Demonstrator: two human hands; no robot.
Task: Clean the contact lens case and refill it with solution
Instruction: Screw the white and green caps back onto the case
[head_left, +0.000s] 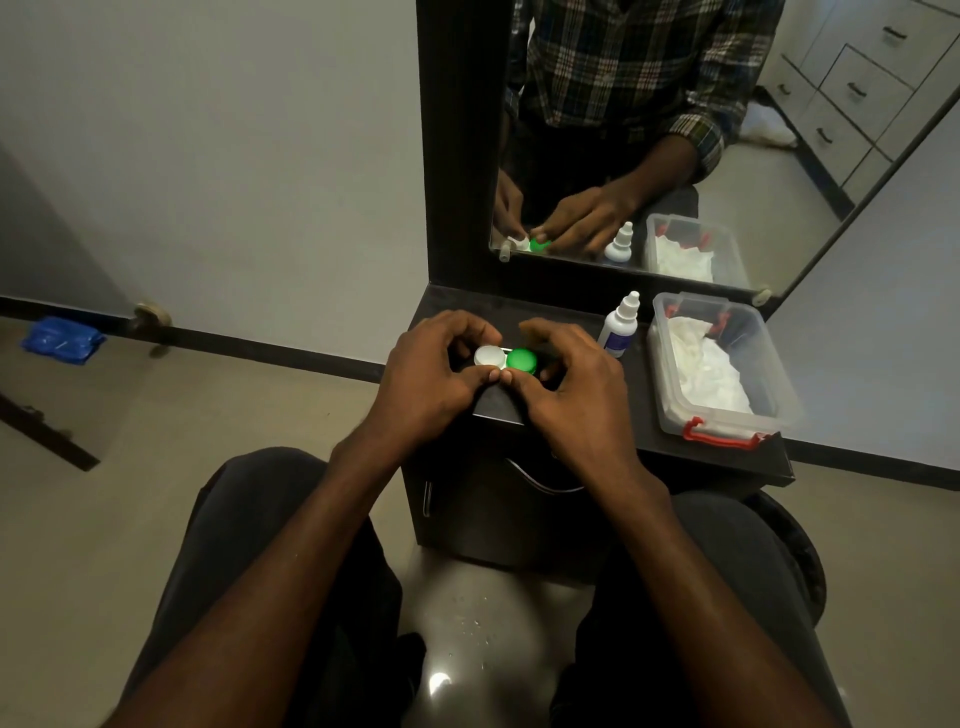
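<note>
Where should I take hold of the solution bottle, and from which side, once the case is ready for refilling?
Grip the solution bottle around its wide white body, below the narrow capped nozzle. It stands upright on the dark shelf, so wrap the fingers sideways around it. Come from the front-left with the right hand: the clear plastic box stands close on its right and the mirror behind.
</note>
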